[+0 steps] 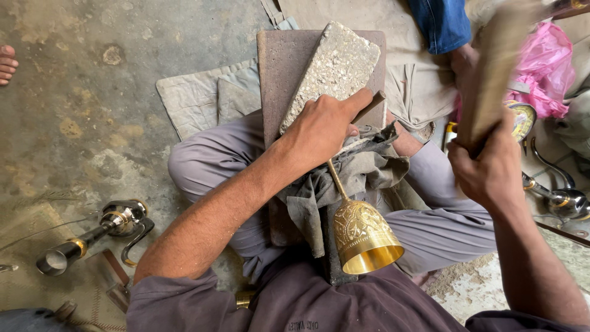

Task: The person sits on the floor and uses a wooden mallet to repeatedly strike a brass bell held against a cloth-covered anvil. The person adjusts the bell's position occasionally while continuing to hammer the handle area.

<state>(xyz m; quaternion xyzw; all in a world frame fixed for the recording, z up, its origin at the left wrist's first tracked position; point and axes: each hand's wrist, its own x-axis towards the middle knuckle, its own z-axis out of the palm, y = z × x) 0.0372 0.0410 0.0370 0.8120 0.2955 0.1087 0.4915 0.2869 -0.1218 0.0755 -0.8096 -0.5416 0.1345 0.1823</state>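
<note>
A rough, speckled stone slab (pixel 335 71) leans on a smooth brown block (pixel 279 67) across the seated person's lap. Below it a crumpled grey cloth (pixel 362 169) wraps the thin stem of an engraved brass goblet (pixel 362 237), which lies bowl toward the camera, its polished golden inside holding nothing. The left hand (pixel 322 126) curls its fingers tightly over the stem's far end and the cloth. The right hand (pixel 488 169) grips a blurred, probably wooden, mallet (pixel 498 74), raised.
</note>
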